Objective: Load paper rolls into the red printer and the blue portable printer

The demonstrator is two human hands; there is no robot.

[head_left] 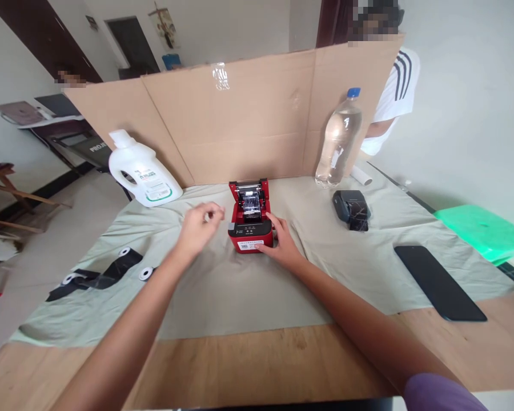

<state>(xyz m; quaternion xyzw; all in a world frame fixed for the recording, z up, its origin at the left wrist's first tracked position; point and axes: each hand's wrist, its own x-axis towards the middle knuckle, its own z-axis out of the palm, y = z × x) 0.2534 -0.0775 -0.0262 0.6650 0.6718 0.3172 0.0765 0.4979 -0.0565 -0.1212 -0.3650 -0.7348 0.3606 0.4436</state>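
A small red and black label printer stands on the cloth in front of me, its lid raised. Inside it, a shiny dark ribbon shows. My right hand grips the printer's right front corner, thumb on the front by the white label and fingers along the side. Just left of the printer, my left hand hovers apart from it with fingers curled into a pinch; what they hold, if anything, I cannot make out. Black ribbon rolls with white cores lie partly unrolled at the left, near my left forearm.
A cardboard panel stands behind. Before it are a white detergent bottle and a clear water bottle. To the right lie a black device and a dark phone. A person's white sleeve shows behind the panel.
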